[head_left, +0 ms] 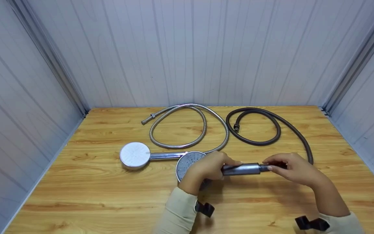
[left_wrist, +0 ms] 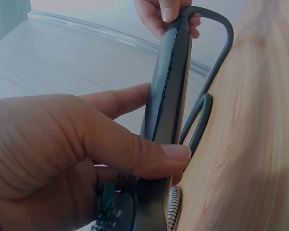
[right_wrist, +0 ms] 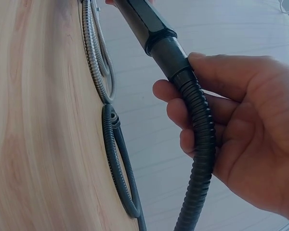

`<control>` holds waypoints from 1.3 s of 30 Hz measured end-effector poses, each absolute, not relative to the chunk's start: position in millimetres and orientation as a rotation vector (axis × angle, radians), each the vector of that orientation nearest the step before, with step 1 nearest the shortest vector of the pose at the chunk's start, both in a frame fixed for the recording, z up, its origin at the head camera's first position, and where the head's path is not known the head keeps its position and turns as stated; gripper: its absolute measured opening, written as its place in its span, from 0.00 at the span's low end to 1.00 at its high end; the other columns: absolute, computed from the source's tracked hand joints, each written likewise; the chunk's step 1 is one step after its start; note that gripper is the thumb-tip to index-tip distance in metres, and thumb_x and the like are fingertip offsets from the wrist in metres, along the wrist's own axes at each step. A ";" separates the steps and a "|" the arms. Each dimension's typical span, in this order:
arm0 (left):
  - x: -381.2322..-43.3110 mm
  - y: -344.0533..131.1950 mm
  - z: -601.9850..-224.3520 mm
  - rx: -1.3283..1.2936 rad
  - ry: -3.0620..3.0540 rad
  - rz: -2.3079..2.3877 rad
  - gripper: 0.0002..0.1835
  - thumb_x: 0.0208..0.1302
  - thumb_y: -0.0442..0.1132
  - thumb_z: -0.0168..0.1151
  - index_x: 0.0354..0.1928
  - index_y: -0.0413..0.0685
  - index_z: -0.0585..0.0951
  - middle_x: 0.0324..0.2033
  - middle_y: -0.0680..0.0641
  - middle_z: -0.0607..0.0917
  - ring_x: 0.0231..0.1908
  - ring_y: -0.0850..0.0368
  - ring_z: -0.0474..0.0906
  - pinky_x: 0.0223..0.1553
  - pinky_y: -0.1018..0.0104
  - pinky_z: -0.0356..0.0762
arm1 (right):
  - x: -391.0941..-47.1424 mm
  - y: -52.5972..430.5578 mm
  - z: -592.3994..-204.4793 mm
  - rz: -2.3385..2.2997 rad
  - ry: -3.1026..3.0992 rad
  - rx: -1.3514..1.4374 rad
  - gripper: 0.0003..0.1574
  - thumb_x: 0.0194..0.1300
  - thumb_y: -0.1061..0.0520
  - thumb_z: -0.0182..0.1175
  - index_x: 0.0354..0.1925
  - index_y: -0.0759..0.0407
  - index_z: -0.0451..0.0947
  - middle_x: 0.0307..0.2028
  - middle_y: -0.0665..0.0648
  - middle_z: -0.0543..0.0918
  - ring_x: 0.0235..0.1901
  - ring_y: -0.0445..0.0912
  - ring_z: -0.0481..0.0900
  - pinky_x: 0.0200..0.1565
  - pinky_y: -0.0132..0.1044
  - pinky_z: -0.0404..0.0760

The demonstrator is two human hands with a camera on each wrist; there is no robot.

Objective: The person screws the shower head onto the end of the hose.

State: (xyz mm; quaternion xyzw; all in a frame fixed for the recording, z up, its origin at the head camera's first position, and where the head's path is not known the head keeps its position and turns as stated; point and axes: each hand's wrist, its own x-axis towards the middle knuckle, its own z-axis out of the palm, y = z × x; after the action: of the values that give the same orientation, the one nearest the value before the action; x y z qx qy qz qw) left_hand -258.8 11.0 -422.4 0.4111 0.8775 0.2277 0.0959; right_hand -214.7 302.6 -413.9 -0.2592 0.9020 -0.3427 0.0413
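My left hand (head_left: 208, 166) grips the dark handle of a shower head (head_left: 187, 162), its round nozzle face partly hidden beneath the wrist. Thumb and fingers wrap the handle (left_wrist: 168, 96) in the left wrist view. At the handle's end, my right hand (head_left: 294, 169) pinches the connector of a black ribbed shower hose (right_wrist: 202, 130). In the right wrist view the connector (right_wrist: 168, 57) meets the handle end; whether it is threaded on, I cannot tell. From the right hand the hose runs back and coils on the table.
A second shower head (head_left: 135, 155), white-faced with a chrome handle, lies on the wooden table (head_left: 93, 195) at the left. Behind it lies a coiled silver metal hose (head_left: 174, 146). Pale panel walls (head_left: 193, 52) enclose the table at the back and both sides.
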 end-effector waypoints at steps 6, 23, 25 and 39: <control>-259.2 11.4 -422.9 1.224 2.593 0.673 0.38 0.47 0.21 0.70 0.60 0.61 0.78 0.48 0.57 0.85 0.35 0.66 0.73 0.38 0.75 0.71 | -212.8 301.6 -411.9 -1.043 2.755 -0.794 0.18 0.69 0.52 0.60 0.52 0.61 0.81 0.38 0.51 0.85 0.31 0.40 0.77 0.31 0.34 0.75; -259.2 10.0 -421.6 1.223 2.598 0.677 0.40 0.45 0.20 0.71 0.61 0.61 0.78 0.47 0.55 0.85 0.37 0.67 0.74 0.40 0.75 0.72 | -215.0 301.1 -416.2 -1.036 2.812 -0.810 0.12 0.59 0.58 0.69 0.43 0.54 0.83 0.36 0.46 0.84 0.35 0.40 0.80 0.37 0.36 0.79; -258.7 10.1 -420.9 1.219 2.598 0.683 0.40 0.45 0.21 0.71 0.60 0.61 0.78 0.47 0.55 0.85 0.37 0.67 0.74 0.41 0.75 0.72 | -214.6 301.4 -415.8 -1.044 2.808 -0.810 0.12 0.60 0.57 0.69 0.43 0.55 0.83 0.36 0.47 0.85 0.34 0.40 0.80 0.36 0.35 0.79; -258.5 10.1 -420.9 1.195 2.598 0.678 0.40 0.45 0.21 0.71 0.61 0.62 0.78 0.48 0.56 0.85 0.38 0.68 0.74 0.42 0.75 0.72 | -215.4 303.5 -416.1 -1.042 2.812 -0.872 0.11 0.64 0.55 0.65 0.44 0.56 0.85 0.38 0.49 0.85 0.33 0.39 0.77 0.32 0.34 0.76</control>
State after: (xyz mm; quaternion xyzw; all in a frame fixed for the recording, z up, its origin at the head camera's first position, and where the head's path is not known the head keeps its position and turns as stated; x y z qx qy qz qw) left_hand -258.5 10.1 -420.9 0.4044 0.8795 0.2295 0.1010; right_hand -215.4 303.5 -416.1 -0.2792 0.9004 -0.3336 0.0091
